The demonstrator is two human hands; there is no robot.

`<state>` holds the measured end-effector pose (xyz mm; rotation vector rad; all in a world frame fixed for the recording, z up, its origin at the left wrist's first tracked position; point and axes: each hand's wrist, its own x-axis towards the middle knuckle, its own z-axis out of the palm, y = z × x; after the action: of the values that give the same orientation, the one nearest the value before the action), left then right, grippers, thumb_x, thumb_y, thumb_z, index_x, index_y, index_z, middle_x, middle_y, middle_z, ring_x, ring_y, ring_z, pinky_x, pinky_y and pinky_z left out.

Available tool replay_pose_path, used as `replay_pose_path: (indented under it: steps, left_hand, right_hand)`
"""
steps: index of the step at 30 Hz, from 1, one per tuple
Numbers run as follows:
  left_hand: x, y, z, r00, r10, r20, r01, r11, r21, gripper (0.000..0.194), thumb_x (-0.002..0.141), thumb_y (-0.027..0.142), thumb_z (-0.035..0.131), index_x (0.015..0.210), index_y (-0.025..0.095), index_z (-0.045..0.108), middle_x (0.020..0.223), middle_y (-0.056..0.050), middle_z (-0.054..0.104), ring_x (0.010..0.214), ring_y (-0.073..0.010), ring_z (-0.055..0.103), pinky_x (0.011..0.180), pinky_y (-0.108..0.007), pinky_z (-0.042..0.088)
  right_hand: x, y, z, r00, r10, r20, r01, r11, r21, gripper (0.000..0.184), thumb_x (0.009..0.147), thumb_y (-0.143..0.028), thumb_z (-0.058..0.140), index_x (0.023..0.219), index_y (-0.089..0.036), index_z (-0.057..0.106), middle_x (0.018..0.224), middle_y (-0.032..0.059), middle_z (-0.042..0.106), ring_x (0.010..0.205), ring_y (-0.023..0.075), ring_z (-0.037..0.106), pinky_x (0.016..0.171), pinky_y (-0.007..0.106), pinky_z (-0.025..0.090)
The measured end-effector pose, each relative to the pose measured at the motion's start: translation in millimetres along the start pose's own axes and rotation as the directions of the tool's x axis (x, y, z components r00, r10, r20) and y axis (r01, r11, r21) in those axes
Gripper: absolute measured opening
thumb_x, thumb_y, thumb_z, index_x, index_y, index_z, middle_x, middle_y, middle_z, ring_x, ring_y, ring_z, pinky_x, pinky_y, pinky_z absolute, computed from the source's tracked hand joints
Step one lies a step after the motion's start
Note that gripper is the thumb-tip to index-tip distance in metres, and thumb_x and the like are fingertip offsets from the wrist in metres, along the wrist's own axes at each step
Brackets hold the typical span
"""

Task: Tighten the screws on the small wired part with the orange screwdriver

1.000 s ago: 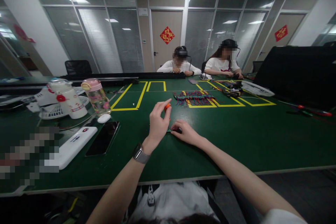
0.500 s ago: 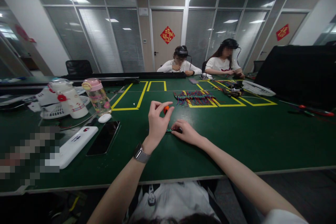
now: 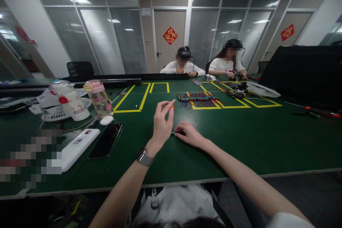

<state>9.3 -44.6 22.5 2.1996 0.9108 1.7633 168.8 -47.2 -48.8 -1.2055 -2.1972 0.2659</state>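
My left hand (image 3: 162, 123), with a watch on its wrist, is raised above the green table with thumb and fingers around the orange-topped handle of a small screwdriver (image 3: 173, 107). The screwdriver stands roughly upright; most of it is hidden behind the hand. Just below and to the right, my right hand (image 3: 189, 134) rests on the table, its fingertips pinching a small green circuit board (image 3: 172, 133). Only a sliver of the board shows between the hands. Beyond them lies a row of similar boards with red and blue wires (image 3: 199, 99).
At left are a phone (image 3: 105, 140), a white power bank (image 3: 77, 149), a white earbud case (image 3: 106, 120), a pink-lidded bottle (image 3: 98, 98) and a white bottle (image 3: 74, 103). Yellow tape (image 3: 128, 110) marks the table. Two people sit opposite; a red-handled tool (image 3: 327, 114) lies far right.
My left fingers have opened slightly around the orange handle, then closed and turned to the right. My right hand and the board stay in place.
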Motion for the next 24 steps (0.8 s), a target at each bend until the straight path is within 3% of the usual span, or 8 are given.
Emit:
replay_pose_path:
  steps: [2,7,13,18,24]
  left_hand:
    - [0.0,0.0,0.3,1.0,-0.001,0.022,0.002,1.0,-0.024,0.032,0.094,0.018,0.042,0.122,0.021,0.058,0.106,-0.007,0.058,0.099,-0.0158,0.057,0.088,-0.031,0.046]
    - [0.3,0.4,0.0,0.999,0.008,-0.036,-0.006,0.999,0.054,0.021,0.087,0.026,0.058,0.106,0.022,0.067,0.092,-0.004,0.056,0.088,-0.0161,0.056,0.082,-0.031,0.048]
    - [0.5,1.1,0.8,0.999,0.026,0.04,-0.024,0.999,-0.044,0.032,0.095,0.021,0.041,0.121,0.023,0.058,0.108,-0.007,0.061,0.102,-0.0168,0.057,0.091,-0.034,0.046]
    - [-0.1,0.4,0.7,0.999,0.006,-0.048,-0.003,0.999,0.053,0.021,0.087,0.028,0.058,0.105,0.023,0.068,0.091,-0.004,0.056,0.086,-0.016,0.057,0.081,-0.031,0.048]
    - [0.5,-0.9,0.9,1.0,-0.004,0.011,0.004,1.0,-0.031,0.033,0.095,0.021,0.04,0.123,0.022,0.058,0.105,-0.007,0.06,0.099,-0.0163,0.058,0.088,-0.031,0.047]
  right_hand:
    - [-0.4,0.5,0.0,1.0,0.0,0.002,0.0,1.0,0.002,0.005,0.08,-0.017,0.064,0.086,-0.017,0.064,0.078,0.0024,0.059,0.078,0.0168,0.054,0.074,0.029,0.042]
    - [-0.7,2.2,1.0,1.0,0.002,-0.007,-0.002,1.0,0.001,0.006,0.08,-0.017,0.064,0.086,-0.017,0.064,0.077,0.002,0.058,0.077,0.0168,0.054,0.073,0.029,0.042]
    - [-0.6,2.7,0.9,1.0,-0.003,-0.002,0.003,1.0,0.007,0.006,0.08,-0.017,0.064,0.086,-0.017,0.064,0.078,0.0022,0.059,0.078,0.0167,0.054,0.073,0.029,0.042]
    - [-0.6,1.5,0.3,1.0,0.013,0.001,-0.013,1.0,-0.001,0.006,0.08,-0.017,0.064,0.086,-0.017,0.064,0.078,0.0021,0.059,0.077,0.0166,0.054,0.073,0.029,0.042]
    - [-0.1,1.7,0.6,1.0,0.004,0.005,-0.004,1.0,-0.007,0.005,0.081,-0.018,0.064,0.086,-0.017,0.064,0.078,0.0024,0.059,0.078,0.0167,0.054,0.074,0.029,0.042]
